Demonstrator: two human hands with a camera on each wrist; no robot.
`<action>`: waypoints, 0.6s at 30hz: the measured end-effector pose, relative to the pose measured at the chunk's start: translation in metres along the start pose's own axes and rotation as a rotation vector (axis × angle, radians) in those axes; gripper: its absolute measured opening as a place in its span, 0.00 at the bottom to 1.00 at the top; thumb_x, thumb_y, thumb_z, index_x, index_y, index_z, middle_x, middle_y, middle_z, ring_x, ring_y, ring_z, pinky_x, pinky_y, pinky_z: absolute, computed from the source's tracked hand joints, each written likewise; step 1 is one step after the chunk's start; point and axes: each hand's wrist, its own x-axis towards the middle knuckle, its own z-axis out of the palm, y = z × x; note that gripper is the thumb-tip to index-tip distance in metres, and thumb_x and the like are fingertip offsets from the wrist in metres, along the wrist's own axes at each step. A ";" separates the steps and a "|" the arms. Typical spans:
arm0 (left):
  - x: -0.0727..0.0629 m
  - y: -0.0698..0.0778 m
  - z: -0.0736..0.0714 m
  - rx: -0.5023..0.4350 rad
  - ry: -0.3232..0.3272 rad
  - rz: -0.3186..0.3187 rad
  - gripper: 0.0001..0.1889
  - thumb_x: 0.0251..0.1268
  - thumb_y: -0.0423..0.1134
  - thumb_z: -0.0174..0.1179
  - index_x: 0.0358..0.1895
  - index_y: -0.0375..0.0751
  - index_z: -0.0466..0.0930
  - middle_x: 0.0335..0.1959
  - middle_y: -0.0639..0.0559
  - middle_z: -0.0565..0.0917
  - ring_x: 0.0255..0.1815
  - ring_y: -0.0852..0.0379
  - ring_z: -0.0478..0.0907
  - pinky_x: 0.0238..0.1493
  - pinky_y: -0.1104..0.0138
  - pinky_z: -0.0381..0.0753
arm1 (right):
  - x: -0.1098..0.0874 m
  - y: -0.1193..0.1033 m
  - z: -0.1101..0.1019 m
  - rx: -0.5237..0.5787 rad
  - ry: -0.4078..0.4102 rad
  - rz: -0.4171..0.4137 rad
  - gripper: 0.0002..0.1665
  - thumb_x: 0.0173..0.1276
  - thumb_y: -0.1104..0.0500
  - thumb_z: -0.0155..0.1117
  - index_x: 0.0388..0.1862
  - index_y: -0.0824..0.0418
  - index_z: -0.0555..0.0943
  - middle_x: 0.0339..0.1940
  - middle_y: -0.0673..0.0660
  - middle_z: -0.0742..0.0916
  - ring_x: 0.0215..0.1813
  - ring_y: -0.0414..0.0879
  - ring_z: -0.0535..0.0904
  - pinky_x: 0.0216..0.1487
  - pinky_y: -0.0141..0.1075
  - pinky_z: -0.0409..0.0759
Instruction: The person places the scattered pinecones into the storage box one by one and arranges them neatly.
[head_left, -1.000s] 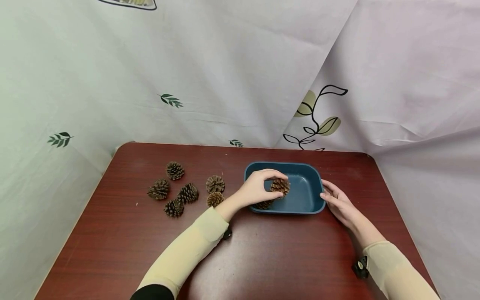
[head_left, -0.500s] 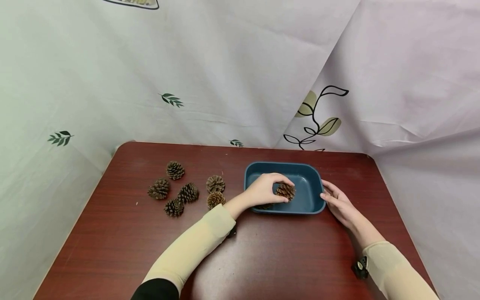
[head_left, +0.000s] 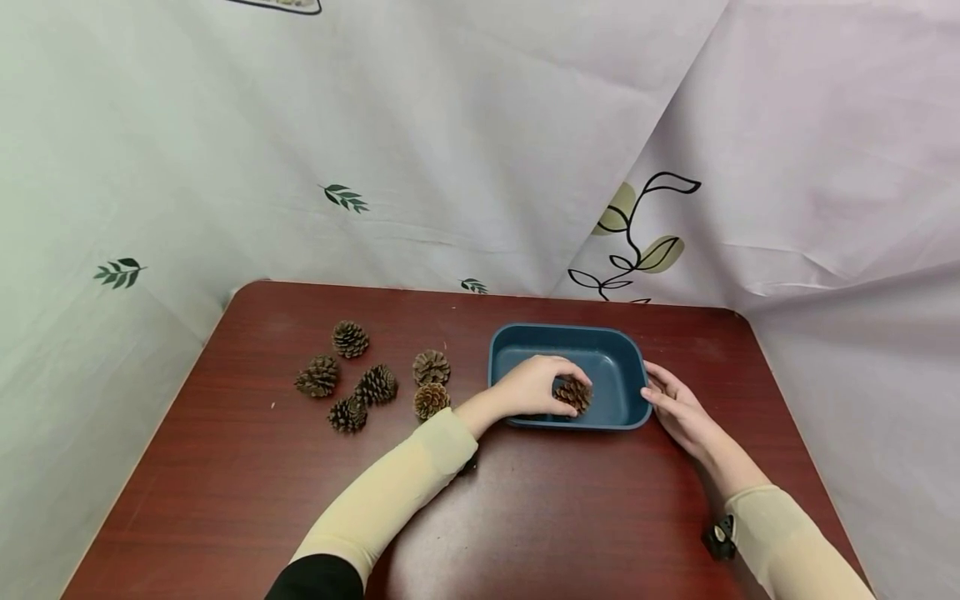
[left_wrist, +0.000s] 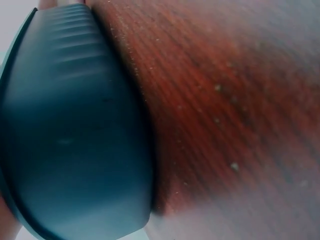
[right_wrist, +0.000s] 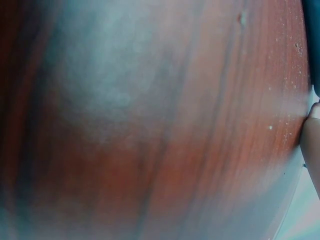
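In the head view, my left hand [head_left: 536, 385] reaches over the near side of a blue rectangular plastic basin [head_left: 558, 330]. Its thumb and fingers curl round a brown pine cone [head_left: 574, 397], low inside the basin. The palm covers the basin's left part. At the basin's right end, my right hand [head_left: 684, 412] holds the rim, the thumb over the edge and the fingers along the outer side. The left wrist view shows the basin's outer wall [left_wrist: 75, 135] close up; in the right wrist view a finger [right_wrist: 312, 145] reaches its end.
On the table's left half lie several loose pine cones [head_left: 377, 385]. Two more, one upper pine cone [head_left: 431, 367] and one lower pine cone [head_left: 431, 401], sit just left of the basin. A patterned white cloth [head_left: 420, 150] hangs behind the reddish-brown table [head_left: 555, 508].
My left hand has moved slightly right and lower into the basin with the pine cone. The cone seen earlier at the basin's left is now hidden by the hand. The right hand stays put.
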 end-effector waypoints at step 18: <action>0.000 -0.004 -0.001 0.107 -0.079 0.059 0.22 0.64 0.43 0.78 0.61 0.50 0.88 0.63 0.53 0.86 0.64 0.57 0.83 0.67 0.71 0.81 | 0.001 0.001 -0.003 -0.015 -0.001 0.012 0.27 0.85 0.71 0.45 0.71 0.46 0.73 0.68 0.37 0.83 0.68 0.27 0.78 0.66 0.18 0.76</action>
